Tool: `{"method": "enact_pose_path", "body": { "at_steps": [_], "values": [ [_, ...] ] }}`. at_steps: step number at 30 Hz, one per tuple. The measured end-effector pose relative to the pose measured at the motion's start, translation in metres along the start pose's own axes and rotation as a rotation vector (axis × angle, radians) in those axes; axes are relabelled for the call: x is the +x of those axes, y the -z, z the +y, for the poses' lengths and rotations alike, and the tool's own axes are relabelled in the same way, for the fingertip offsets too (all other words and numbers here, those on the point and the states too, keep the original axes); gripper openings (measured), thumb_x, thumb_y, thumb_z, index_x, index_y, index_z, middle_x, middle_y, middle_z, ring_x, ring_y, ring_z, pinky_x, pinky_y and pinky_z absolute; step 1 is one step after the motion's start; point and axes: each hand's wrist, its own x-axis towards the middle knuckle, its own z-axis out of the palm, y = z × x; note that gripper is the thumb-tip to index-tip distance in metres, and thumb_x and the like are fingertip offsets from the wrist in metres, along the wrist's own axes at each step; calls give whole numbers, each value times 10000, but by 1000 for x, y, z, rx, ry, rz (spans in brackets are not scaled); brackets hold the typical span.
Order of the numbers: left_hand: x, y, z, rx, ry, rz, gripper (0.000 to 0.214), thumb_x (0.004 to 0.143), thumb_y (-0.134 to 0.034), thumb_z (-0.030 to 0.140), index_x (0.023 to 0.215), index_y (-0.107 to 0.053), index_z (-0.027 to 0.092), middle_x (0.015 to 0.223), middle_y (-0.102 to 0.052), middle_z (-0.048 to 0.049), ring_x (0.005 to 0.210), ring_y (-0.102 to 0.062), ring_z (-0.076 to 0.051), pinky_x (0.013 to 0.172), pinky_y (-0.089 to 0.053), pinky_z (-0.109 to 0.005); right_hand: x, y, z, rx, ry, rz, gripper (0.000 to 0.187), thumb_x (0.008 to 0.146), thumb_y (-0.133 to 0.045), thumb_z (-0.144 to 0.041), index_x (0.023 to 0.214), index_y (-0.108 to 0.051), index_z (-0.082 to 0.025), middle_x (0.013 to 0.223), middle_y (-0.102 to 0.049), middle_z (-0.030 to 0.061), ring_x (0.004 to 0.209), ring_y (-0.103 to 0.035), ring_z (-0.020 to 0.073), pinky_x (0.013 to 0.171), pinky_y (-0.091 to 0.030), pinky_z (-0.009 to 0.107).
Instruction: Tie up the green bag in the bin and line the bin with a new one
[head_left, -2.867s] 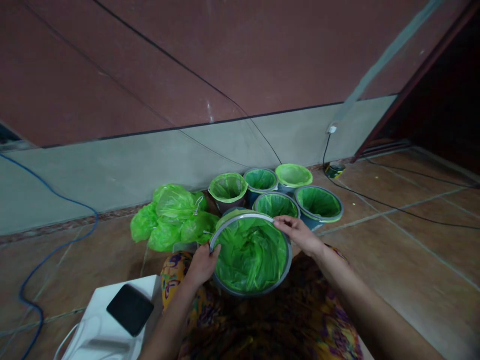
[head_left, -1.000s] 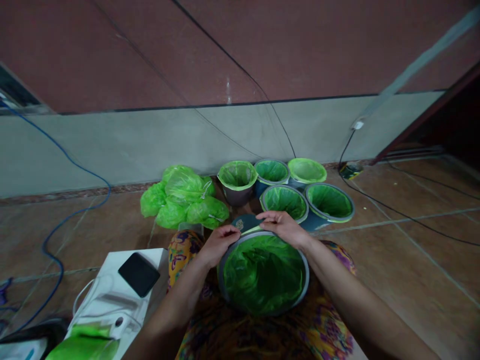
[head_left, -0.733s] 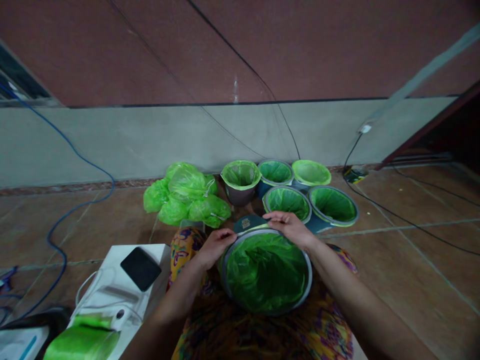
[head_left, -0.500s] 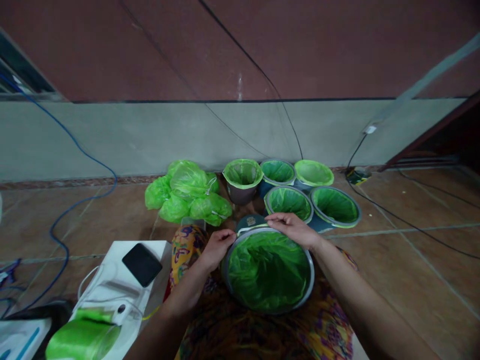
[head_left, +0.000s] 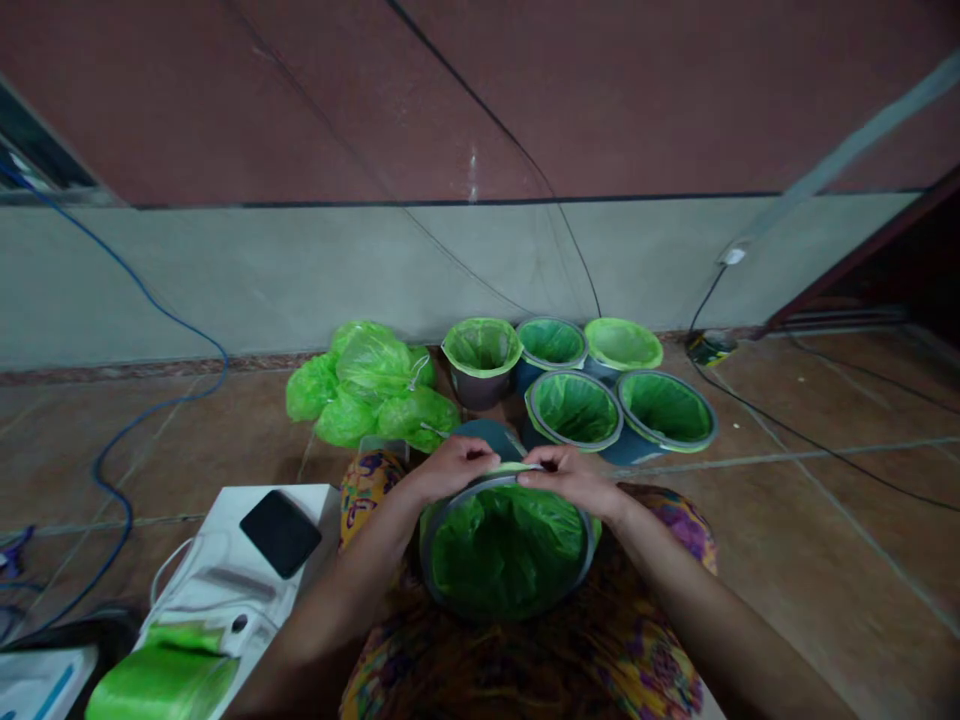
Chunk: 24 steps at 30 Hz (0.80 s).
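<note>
A round grey bin (head_left: 431,575) lined with a green plastic bag (head_left: 499,545) rests on my lap, tilted a little towards me. My left hand (head_left: 448,468) is pinched on the far edge of the rim, where the bag folds over the grey ring. My right hand (head_left: 568,481) is pinched on the same far edge, just right of the left hand. The fingertips of both hands nearly meet.
Several green-lined bins (head_left: 576,408) stand on the tiled floor by the wall, with tied green bags (head_left: 373,390) to their left. A white box (head_left: 217,585) with a black phone (head_left: 280,532) and a green roll (head_left: 157,685) sits at my left. Cables (head_left: 135,420) cross the floor.
Both hands have slid along the rim from its sides to its far edge and now pinch close together. The bin has tipped and shifted slightly left on my lap.
</note>
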Motion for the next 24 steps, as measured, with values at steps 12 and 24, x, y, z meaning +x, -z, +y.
{"method": "enact_pose_path", "body": {
  "at_steps": [12, 24],
  "values": [
    [-16, -4, -28, -301, 190, 155, 289, 679, -685, 418, 686, -640, 133, 597, -528, 33, 539, -429, -86, 537, -327, -208, 6, 14, -3, -108, -56, -19, 406, 701, -682, -545, 769, -693, -145, 624, -582, -19, 574, -478, 106, 531, -333, 227],
    [-22, 4, -68, -458, 234, 232, 283, 578, -786, 359, 773, -712, 167, 792, -674, -15, 727, -567, -151, 702, -437, -258, 11, 30, 40, 311, -94, 220, 293, 609, -788, -430, 679, -678, -168, 562, -565, -45, 515, -445, 88, 526, -327, 230]
  ]
}}
